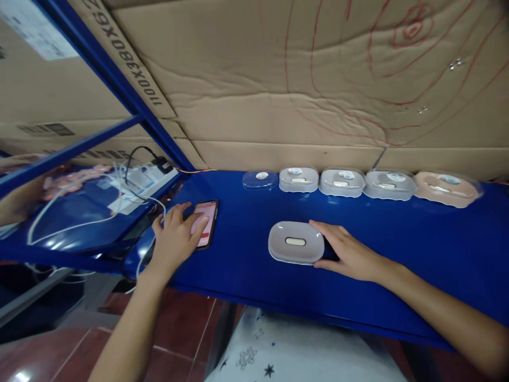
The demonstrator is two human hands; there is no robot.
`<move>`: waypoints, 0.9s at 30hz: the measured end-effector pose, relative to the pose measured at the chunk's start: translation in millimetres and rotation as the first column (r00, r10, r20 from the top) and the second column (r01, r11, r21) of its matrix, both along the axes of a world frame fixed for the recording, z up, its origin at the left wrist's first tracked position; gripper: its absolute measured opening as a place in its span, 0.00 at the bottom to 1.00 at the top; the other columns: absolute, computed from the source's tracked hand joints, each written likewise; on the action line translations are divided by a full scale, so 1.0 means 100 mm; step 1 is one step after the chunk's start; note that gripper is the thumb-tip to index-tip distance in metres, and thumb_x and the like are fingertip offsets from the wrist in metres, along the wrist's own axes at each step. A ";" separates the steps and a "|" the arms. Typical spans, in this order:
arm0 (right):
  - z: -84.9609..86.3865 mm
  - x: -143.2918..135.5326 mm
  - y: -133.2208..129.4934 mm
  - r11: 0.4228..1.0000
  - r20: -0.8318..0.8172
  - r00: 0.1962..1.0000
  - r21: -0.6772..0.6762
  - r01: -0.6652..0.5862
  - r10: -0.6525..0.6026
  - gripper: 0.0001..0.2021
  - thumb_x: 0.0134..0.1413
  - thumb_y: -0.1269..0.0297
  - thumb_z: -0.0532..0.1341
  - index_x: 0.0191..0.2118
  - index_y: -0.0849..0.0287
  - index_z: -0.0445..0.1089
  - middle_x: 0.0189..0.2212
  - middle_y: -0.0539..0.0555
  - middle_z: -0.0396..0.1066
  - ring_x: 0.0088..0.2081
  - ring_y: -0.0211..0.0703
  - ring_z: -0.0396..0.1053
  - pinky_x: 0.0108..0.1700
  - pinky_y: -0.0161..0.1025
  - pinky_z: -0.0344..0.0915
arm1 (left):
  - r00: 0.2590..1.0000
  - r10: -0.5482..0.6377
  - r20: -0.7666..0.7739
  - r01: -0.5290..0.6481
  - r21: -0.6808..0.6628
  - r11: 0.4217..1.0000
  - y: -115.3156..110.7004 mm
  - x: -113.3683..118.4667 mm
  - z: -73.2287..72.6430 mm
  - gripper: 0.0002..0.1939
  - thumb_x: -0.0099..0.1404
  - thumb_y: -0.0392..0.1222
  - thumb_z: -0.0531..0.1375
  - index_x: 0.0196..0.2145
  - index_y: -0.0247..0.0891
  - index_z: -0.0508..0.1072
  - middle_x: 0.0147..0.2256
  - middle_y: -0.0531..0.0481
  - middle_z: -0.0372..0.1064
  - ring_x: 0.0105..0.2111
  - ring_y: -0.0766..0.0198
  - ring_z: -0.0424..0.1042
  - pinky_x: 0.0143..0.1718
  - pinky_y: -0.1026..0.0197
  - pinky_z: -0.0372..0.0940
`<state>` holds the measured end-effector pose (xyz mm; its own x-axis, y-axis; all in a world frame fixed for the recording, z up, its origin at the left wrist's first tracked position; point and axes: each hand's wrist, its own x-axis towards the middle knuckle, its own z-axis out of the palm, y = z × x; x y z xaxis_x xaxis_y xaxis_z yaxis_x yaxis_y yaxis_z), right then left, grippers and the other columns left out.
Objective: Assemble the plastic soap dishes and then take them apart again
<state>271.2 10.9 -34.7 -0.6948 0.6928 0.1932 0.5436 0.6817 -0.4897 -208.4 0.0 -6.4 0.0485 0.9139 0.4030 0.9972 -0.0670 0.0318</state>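
Observation:
My right hand (345, 253) has the right end of a grey oval soap dish (278, 241) between thumb and fingers. The dish sits on the blue table, a white oblong piece (295, 241) in the middle of its hollow. My left hand (177, 233) lies over the left side of a phone (210, 220). Its fingers are apart, and the thumb is on the phone's lit pink screen. Behind the dish, near the back of the table, is a clear plastic lid (260, 183) with a round label.
Along the cardboard wall (238, 116) stand several lidded dishes, grey ones (342, 187) and a pinkish one (447, 197) at the right. A power strip (143, 188) with white cables lies left, by a blue metal frame (115, 85). Another person's arm (22, 199) shows beyond it.

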 end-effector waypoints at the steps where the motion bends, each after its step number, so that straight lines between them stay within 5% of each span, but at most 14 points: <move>1: 0.01 0.00 0.00 1.000 0.001 1.000 -0.002 -0.003 0.003 0.49 0.69 0.41 0.66 0.83 0.45 0.41 0.77 0.66 0.60 0.72 0.69 0.66 0.68 0.69 0.70 | 1.000 -0.025 0.009 0.025 0.030 0.999 0.04 0.11 0.06 0.26 0.82 0.58 0.50 0.60 0.43 0.79 0.68 0.29 0.67 0.69 0.26 0.64 0.66 0.17 0.55; 4: 0.04 -0.01 0.01 1.000 0.006 1.000 0.005 -0.013 0.013 0.50 0.69 0.42 0.67 0.84 0.46 0.39 0.77 0.66 0.59 0.73 0.69 0.66 0.68 0.68 0.70 | 0.941 -0.310 0.135 0.306 0.049 0.951 0.14 0.63 0.20 0.30 0.81 0.61 0.54 0.72 0.44 0.68 0.68 0.32 0.67 0.69 0.34 0.67 0.69 0.29 0.61; 7: 0.07 -0.01 0.01 0.999 0.007 1.000 0.032 -0.027 0.027 0.50 0.70 0.43 0.66 0.84 0.47 0.37 0.77 0.67 0.59 0.73 0.68 0.65 0.68 0.69 0.69 | 0.697 -0.663 0.275 0.710 -0.130 0.692 0.21 1.26 0.20 0.49 0.72 0.69 0.65 0.79 0.46 0.54 0.73 0.34 0.61 0.72 0.37 0.64 0.71 0.37 0.63; 9: 0.07 -0.02 0.00 0.999 -0.009 1.000 0.040 -0.027 0.028 0.51 0.70 0.43 0.66 0.84 0.46 0.34 0.77 0.68 0.58 0.73 0.68 0.65 0.68 0.68 0.69 | 0.605 -0.740 0.294 0.796 -0.227 0.560 0.24 1.59 0.16 0.59 0.62 0.72 0.73 0.80 0.48 0.52 0.75 0.34 0.59 0.72 0.35 0.63 0.72 0.35 0.61; 10: 0.07 -0.03 -0.01 0.999 -0.019 1.000 0.036 -0.024 0.025 0.52 0.70 0.43 0.67 0.84 0.46 0.33 0.77 0.68 0.58 0.73 0.68 0.65 0.68 0.68 0.70 | 0.586 -0.748 0.310 0.810 -0.232 0.538 0.25 1.70 0.14 0.59 0.63 0.69 0.74 0.80 0.48 0.52 0.74 0.34 0.61 0.71 0.35 0.64 0.72 0.35 0.60; 13: 0.05 -0.07 -0.02 1.000 -0.034 0.999 0.016 -0.019 0.020 0.57 0.65 0.40 0.70 0.84 0.46 0.34 0.76 0.69 0.60 0.72 0.70 0.66 0.68 0.68 0.69 | 0.558 -0.752 0.350 0.830 -0.219 0.513 0.26 1.81 0.08 0.57 0.65 0.62 0.74 0.80 0.48 0.51 0.70 0.36 0.66 0.69 0.38 0.68 0.71 0.37 0.62; 18: 0.01 -0.10 -0.02 1.000 -0.048 0.999 0.026 -0.017 0.019 0.55 0.66 0.43 0.70 0.83 0.47 0.35 0.76 0.69 0.61 0.73 0.71 0.65 0.69 0.70 0.66 | 0.554 -0.776 0.301 0.832 -0.225 0.507 0.23 1.71 0.01 0.51 0.67 0.60 0.74 0.78 0.50 0.57 0.76 0.34 0.55 0.74 0.34 0.60 0.72 0.34 0.60; 27: -0.01 -0.08 -0.01 0.999 -0.079 0.996 -0.034 0.034 -0.037 0.54 0.66 0.40 0.69 0.83 0.46 0.36 0.77 0.69 0.58 0.73 0.71 0.64 0.68 0.71 0.67 | 0.542 -0.718 0.436 0.832 -0.162 0.530 0.28 1.71 -0.02 0.50 0.65 0.60 0.77 0.75 0.47 0.60 0.69 0.36 0.66 0.69 0.39 0.66 0.71 0.36 0.62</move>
